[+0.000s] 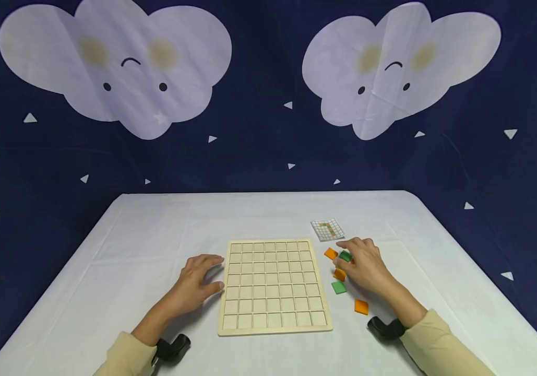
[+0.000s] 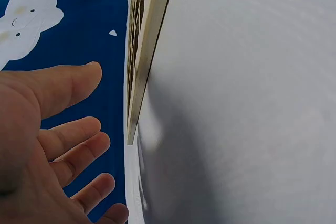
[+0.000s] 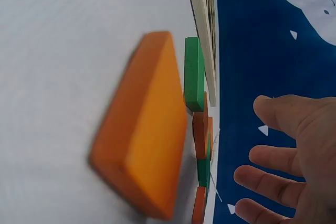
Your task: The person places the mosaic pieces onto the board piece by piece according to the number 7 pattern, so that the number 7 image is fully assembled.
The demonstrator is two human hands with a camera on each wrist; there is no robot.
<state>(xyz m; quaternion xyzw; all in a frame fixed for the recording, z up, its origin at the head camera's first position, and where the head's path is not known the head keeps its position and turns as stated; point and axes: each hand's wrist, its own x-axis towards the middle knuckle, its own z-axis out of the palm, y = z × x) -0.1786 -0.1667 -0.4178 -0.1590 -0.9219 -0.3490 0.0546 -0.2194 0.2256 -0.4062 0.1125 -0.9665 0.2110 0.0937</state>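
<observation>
Likely for easy reach, square orange and green tiles (image 1: pixel 339 288) lie at the pale, square wooden board's (image 1: pixel 274 290) three o'clock, with the loose, empty right hand (image 1: pixel 366 265) at two and left hand (image 1: pixel 197 282) at nine, loose too.

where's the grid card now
In the head view, the card lies right of centre, off the far right corner of the board, beyond the right hand.

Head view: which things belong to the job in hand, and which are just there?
Likely the job:
- grid board, left hand beside it
- orange tiles and green tiles, right hand over some
- pattern card printed with orange and green squares

Just there:
- white-covered table
- cloud-print backdrop
- black wrist devices
</observation>
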